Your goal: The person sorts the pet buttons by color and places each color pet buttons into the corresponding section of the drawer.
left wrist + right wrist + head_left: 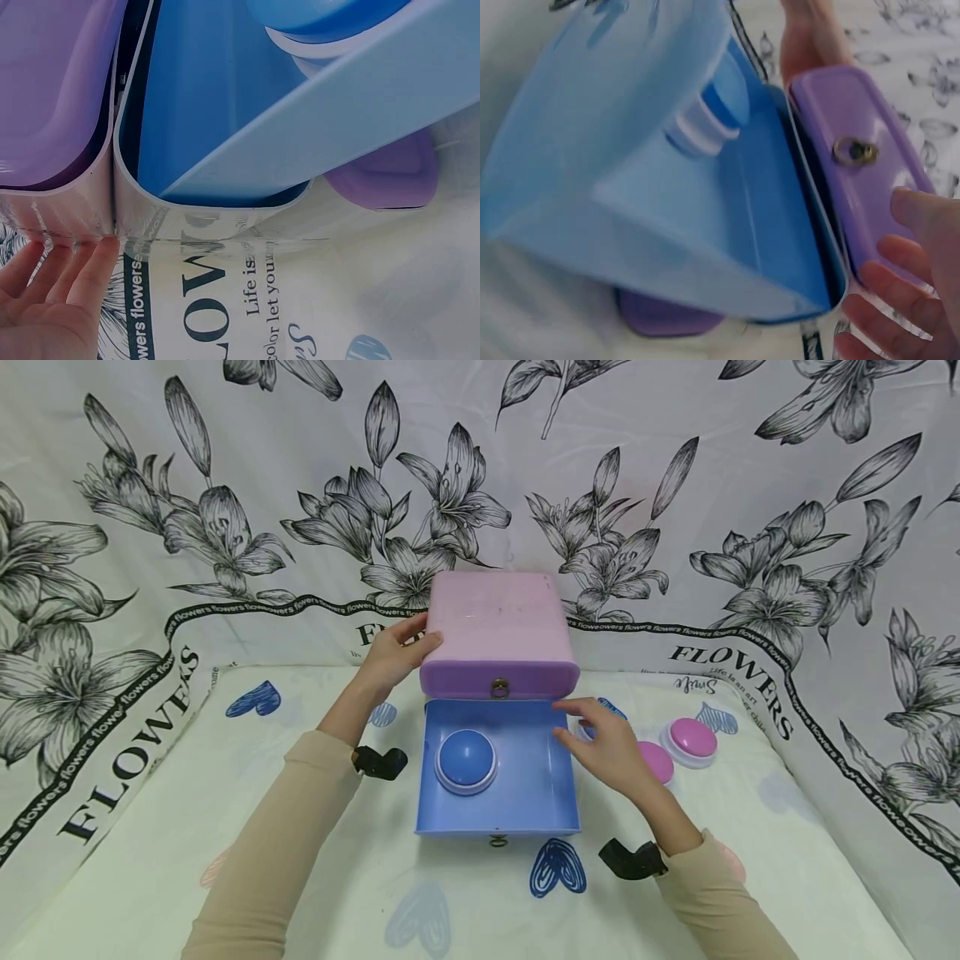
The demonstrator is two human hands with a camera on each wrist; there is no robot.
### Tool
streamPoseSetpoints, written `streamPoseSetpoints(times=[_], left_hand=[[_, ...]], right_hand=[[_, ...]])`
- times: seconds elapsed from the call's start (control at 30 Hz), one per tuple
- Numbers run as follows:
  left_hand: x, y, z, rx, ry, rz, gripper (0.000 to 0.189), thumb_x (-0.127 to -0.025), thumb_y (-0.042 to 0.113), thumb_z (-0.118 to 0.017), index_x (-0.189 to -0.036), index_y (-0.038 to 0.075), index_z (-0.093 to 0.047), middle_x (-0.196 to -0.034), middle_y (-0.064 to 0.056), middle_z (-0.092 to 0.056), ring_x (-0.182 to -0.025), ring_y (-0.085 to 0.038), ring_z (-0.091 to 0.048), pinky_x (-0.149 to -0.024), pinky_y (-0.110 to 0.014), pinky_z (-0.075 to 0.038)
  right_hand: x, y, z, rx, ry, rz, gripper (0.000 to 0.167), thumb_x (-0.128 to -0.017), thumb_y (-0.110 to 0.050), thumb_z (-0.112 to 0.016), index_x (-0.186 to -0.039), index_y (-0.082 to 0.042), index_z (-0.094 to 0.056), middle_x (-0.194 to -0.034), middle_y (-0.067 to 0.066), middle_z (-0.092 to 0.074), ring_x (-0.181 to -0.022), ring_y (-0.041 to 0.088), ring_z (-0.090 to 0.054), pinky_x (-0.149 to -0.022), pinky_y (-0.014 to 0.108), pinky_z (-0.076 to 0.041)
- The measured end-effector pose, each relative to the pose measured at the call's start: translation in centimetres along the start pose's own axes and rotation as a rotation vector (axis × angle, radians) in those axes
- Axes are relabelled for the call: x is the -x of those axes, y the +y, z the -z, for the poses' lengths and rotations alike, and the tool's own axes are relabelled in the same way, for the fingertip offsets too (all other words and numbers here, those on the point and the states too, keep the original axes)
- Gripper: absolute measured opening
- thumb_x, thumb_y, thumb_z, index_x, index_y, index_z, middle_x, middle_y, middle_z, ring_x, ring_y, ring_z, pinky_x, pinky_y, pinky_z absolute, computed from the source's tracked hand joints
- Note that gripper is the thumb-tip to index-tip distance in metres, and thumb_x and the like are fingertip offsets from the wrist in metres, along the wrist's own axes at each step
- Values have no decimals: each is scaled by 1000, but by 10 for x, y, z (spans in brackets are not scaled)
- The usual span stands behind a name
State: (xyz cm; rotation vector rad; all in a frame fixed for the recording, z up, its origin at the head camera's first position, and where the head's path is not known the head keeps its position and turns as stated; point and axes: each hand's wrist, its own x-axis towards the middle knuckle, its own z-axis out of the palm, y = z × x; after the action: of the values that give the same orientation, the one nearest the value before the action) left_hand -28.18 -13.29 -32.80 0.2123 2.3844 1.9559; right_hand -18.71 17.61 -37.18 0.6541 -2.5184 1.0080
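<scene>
A small drawer cabinet with a pink top (498,614) and a purple upper drawer front (56,82) stands at the middle, its blue drawer (536,793) pulled far out toward me. Inside that drawer, on its left, sits a blue dome button (467,758) on a white base. My left hand (392,660) rests with extended fingers against the cabinet's left side, fingertips (82,259) at the wall. Over the drawer's back right corner is my right hand (607,747), fingers spread and nothing between them. In the right wrist view its thumb overlaps the purple front, which bears a brass ring pull (855,151).
Two pink dome buttons, one nearer (657,762) and one farther (693,738), lie to the right of my right hand. A purple rounded piece (390,172) shows beneath the blue drawer. A white flower-printed cloth (330,460) rises behind the cabinet.
</scene>
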Motion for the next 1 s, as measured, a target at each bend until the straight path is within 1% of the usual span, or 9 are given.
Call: streamPoseSetpoints(times=[0.1,0.2,0.3,0.53,0.63,0.73,0.9,1.0], left_hand=[[0,0,0,6,-2,-1,66,-85,39,-64,-142,19,-37,-143,-1,-38,-120,-19,-47,-95,-37,-46],[-1,-1,-1,7,3,1,66,-85,39,-65,-142,19,-38,-143,-1,-39,-119,-18,-48,-94,-37,-46],[-1,-1,-1,7,5,3,66,-85,39,-65,-142,20,-38,-143,-1,-39,-119,-18,-48,-95,-36,-46],[-1,-1,0,5,1,6,66,-85,38,-64,-142,19,-37,-144,-2,-38,-122,-20,-45,-96,-38,-45],[-1,-1,0,13,-3,4,66,-85,37,-64,-142,19,-37,-144,-2,-37,-122,-20,-45,-96,-38,-45],[0,-1,0,19,0,4,65,-85,36,-64,-142,19,-38,-144,-2,-38,-121,-20,-46,-96,-38,-45],[0,0,0,11,0,0,65,-86,37,-64,-142,18,-37,-144,-3,-37,-122,-20,-46,-96,-36,-45],[0,0,0,8,2,0,65,-86,37,-64,-142,18,-37,-144,-2,-37,-122,-19,-46,-96,-36,-45]], right_hand=[[4,14,5,-33,57,-27,32,-81,-9,-70,-112,-5,-63,-109,10,-63,-101,27,-61,-80,44,-53],[6,29,8,-43,82,-79,31,-82,-8,-68,-112,-4,-62,-109,11,-63,-100,27,-61,-81,44,-52],[8,43,9,-39,85,-126,32,-84,-11,-67,-114,-4,-61,-112,11,-62,-102,27,-60,-84,45,-51],[6,72,8,-10,66,-212,40,-87,-22,-65,-122,-4,-55,-119,12,-58,-110,29,-54,-90,46,-47],[4,80,7,8,35,-244,45,-87,-23,-64,-126,-4,-53,-124,14,-55,-113,30,-52,-92,47,-45],[3,87,6,50,-16,-272,52,-86,-25,-65,-130,-4,-48,-128,16,-52,-117,33,-49,-95,49,-42],[0,97,5,111,-113,-291,63,-85,-28,-65,-137,-2,-40,-132,21,-47,-123,37,-41,-101,52,-33],[-1,103,4,138,-160,-301,67,-85,-29,-65,-139,0,-36,-134,23,-44,-124,39,-39,-103,53,-32]])
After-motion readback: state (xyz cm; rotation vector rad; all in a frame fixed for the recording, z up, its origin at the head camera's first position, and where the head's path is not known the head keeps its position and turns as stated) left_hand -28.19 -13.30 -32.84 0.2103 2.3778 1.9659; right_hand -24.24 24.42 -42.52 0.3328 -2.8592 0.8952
